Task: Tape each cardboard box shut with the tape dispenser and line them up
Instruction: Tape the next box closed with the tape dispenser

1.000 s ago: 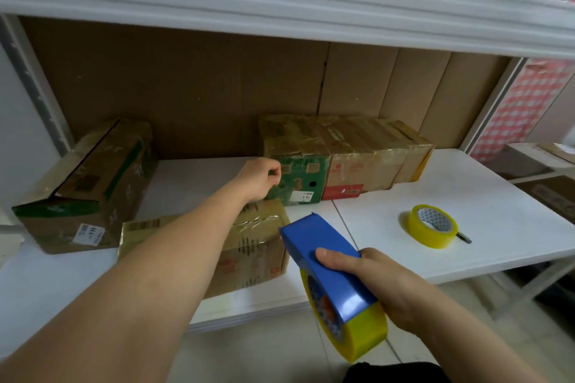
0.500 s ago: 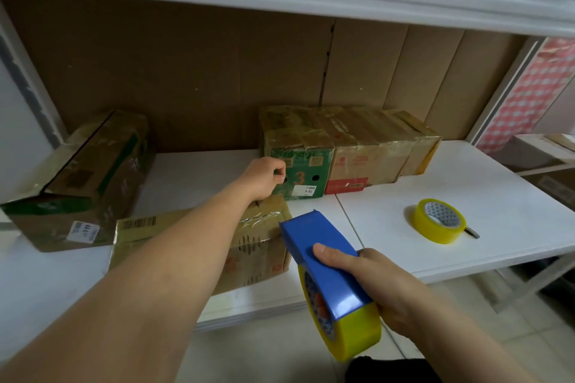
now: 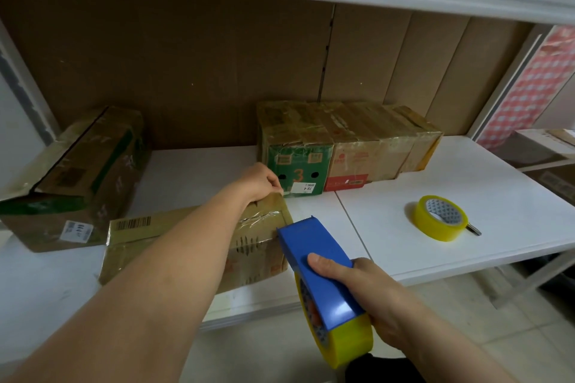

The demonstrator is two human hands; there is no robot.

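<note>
A flat brown cardboard box (image 3: 140, 239) with a barcode label lies near the shelf's front edge, with shiny tape across its top. My left hand (image 3: 261, 182) reaches over it, fingers pinched shut at its far right corner. My right hand (image 3: 373, 295) grips a blue tape dispenser (image 3: 317, 267) loaded with a yellow roll; its toothed nose sits just off the box's right end. A larger, partly open box (image 3: 77, 177) lies tilted at the left. At the back, a green box marked 3 (image 3: 295, 165) heads a row of taped boxes (image 3: 389, 140).
A spare yellow tape roll (image 3: 440, 218) lies on the white shelf (image 3: 497, 196) to the right, a small metal piece sticking out from under it. An upper shelf hangs overhead and cardboard lines the back wall. Tiled floor shows below the front edge.
My left hand has come down onto the flat box's far right corner. The dispenser's nose has moved closer to the box's right end.
</note>
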